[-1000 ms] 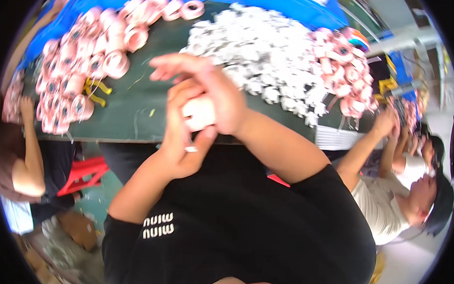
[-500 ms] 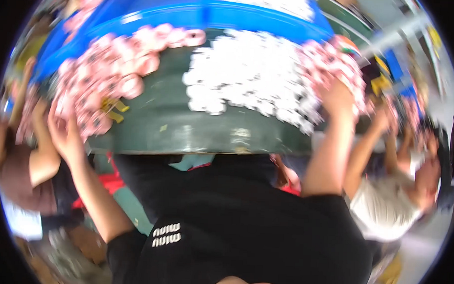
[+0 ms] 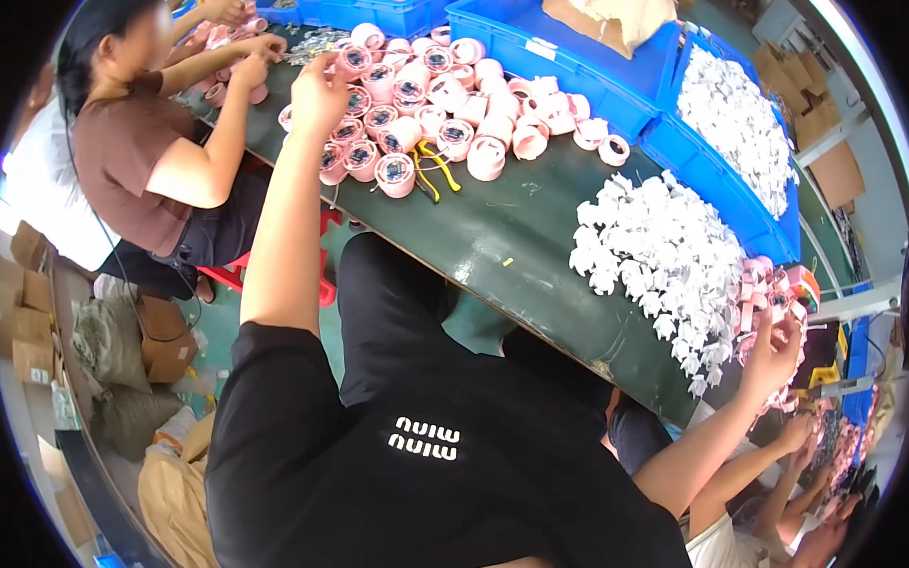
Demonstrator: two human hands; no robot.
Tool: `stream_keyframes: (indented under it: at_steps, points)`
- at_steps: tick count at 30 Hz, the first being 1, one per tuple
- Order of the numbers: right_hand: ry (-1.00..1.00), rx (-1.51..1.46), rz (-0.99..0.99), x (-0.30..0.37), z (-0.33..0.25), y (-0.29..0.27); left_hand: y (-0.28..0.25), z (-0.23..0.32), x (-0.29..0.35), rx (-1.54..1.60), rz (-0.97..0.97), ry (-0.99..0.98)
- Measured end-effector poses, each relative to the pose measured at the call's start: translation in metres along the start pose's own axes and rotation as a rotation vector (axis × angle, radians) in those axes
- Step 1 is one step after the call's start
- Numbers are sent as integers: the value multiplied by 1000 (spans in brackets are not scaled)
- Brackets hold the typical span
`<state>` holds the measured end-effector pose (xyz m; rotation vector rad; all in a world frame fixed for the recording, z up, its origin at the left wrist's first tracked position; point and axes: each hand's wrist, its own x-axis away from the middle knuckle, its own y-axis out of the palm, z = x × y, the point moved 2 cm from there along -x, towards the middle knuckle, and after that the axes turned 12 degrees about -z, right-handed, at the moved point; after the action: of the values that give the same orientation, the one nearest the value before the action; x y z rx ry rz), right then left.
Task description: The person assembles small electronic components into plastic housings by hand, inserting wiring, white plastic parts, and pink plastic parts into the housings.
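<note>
My left hand [image 3: 319, 97] reaches to the left edge of a pile of pink round housings [image 3: 411, 87], many with small dark circuit parts inside. Its fingers are apart and slightly bent beside the nearest housings, and nothing shows in its grasp. My right hand [image 3: 772, 357] is at a smaller heap of pink parts [image 3: 760, 285] at the right end of the table. Its fingers are spread over the heap, and I see nothing held. Between the two lies a heap of small white plastic pieces [image 3: 656, 256]. Yellow-handled pliers [image 3: 426, 173] rest against the left pile.
A dark green tabletop [image 3: 497, 225] runs diagonally. Blue bins [image 3: 572, 76] line its far side, one filled with white pieces [image 3: 736, 119]. A co-worker in a brown shirt [image 3: 143, 163] works at the left, others at the lower right. Sacks and cartons [image 3: 162, 344] stand behind.
The view has swung left and sharpened, so the table now slants down to the right. My left hand stays by the pink housings; my right hand's fingers now show above the pink parts.
</note>
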<state>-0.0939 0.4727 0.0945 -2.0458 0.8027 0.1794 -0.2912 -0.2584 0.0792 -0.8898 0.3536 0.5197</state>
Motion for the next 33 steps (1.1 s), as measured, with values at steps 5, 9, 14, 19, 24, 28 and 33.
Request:
stream_keyframes:
  at_steps: [5,9,14,19,24,28,33]
  points:
    - [-121,-817,-281,31,-67,25,-2,36,49,-405,113,195]
    - [-269,-1241,-623,70,-124,76,20,145,137,561,-270,177]
    - [-473,-1179,-877,111,-194,128,64,225,238,1588,-1046,96]
    - [-511,-850,-845,127,-214,153,94,206,250,1623,-724,-21]
    - [-758,-55,-467,52,-205,152,99,201,232,1747,-662,-151]
    - [-776,247,-475,38,-194,173,101,206,224,1922,-723,-196]
    - [-805,233,-481,42,-188,186,114,208,228,2048,-787,-297]
